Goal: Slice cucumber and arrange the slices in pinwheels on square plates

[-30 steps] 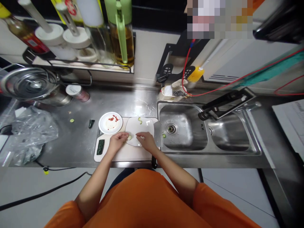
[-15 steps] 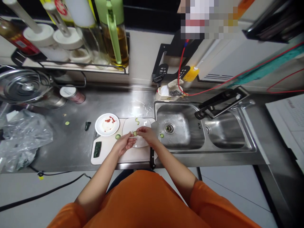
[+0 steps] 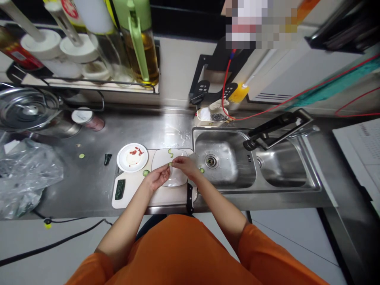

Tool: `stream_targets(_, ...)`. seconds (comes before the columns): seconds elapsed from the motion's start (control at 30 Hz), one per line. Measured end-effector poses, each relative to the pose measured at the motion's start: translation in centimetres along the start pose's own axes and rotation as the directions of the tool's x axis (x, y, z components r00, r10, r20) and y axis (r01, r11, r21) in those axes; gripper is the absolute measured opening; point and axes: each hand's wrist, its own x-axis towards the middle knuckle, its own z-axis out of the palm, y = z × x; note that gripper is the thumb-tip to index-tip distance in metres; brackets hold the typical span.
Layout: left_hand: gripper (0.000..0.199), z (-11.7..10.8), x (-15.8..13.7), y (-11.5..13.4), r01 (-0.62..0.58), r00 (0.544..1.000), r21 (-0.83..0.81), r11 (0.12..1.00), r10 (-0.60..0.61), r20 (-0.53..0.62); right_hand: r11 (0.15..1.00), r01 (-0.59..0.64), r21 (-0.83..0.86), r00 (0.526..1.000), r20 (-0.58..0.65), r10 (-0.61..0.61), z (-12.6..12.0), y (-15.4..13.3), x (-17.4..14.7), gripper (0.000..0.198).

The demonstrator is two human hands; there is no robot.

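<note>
A wire rack [image 3: 97, 88] is mounted above the steel counter [image 3: 80, 190]; a green-topped oil bottle [image 3: 147, 55] is held at its right end. A lidded metal pot [image 3: 63, 126] is placed beside a white-lidded can [image 3: 93, 120]. A crumpled clear bag [image 3: 35, 166] is noted at left. At right, a double sink [image 3: 231, 160] is installed, with a yellow-headed brush [image 3: 239, 93] and looped red cable [image 3: 264, 112] observed behind it.

A small pale-green cucumber slice [image 3: 170, 164] is held over the squarish white plate [image 3: 160, 159], whose far side bears curved, green-edged cucumber pieces [image 3: 170, 152].
</note>
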Motion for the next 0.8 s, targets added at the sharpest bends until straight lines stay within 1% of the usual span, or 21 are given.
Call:
stream_targets(0.1,0.015,0.4,0.4,0.5,-0.133,0.99,0.108,0.985,0.136,-0.021,0.996,0.028,-0.082,0.999,0.037,-0.025,-0.8,0.0,1.1,0.017)
stream_targets(0.2,0.023,0.7,1.3,0.8,-0.283,0.948,0.282,0.917,0.311,-0.061,0.967,0.051,-0.249,0.998,0.059,-0.037,-1.5,-0.3,2.5,0.012)
stream_targets(0.27,0.027,0.8,2.2,1.0,-0.373,0.896,0.428,0.823,0.439,-0.063,0.907,0.067,-0.416,0.998,0.041,-0.055,-1.9,-0.7,3.5,0.011)
stream_targets(0.37,0.028,0.8,3.6,1.2,-0.456,0.794,0.651,0.607,0.608,-0.011,0.766,0.106,-0.635,0.993,0.031,-0.112,-2.1,-1.4,5.0,0.012)
stream_targets(0.43,0.027,0.9,4.5,1.3,-0.468,0.725,0.751,0.466,0.688,0.024,0.665,0.152,-0.731,0.986,0.067,-0.152,-2.0,-1.8,6.0,0.014)
stream_targets(0.47,0.026,0.9,4.9,1.3,-0.463,0.695,0.785,0.411,0.719,0.034,0.614,0.17,-0.77,0.982,0.085,-0.166,-1.9,-2.0,6.4,0.015)
stream_targets(0.53,0.025,1.0,5.5,1.4,-0.434,0.647,0.839,0.328,0.762,0.037,0.517,0.182,-0.836,0.979,0.104,-0.176,-1.7,-2.1,7.1,0.016)
stream_targets(0.6,0.024,1.1,5.9,1.4,-0.392,0.617,0.878,0.276,0.786,0.028,0.437,0.174,-0.883,0.98,0.111,-0.165,-1.6,-2.1,7.5,0.017)
stream_targets(0.67,0.024,1.1,6.1,1.4,-0.36,0.598,0.899,0.248,0.801,0.018,0.382,0.175,-0.908,0.981,0.126,-0.15,-1.4,-2.0,7.7,0.018)
stream_targets(0.8,0.025,1.1,6.1,1.4,-0.327,0.573,0.919,0.221,0.82,0.007,0.33,0.185,-0.926,0.98,0.15,-0.128,-1.3,-1.7,7.9,0.02)
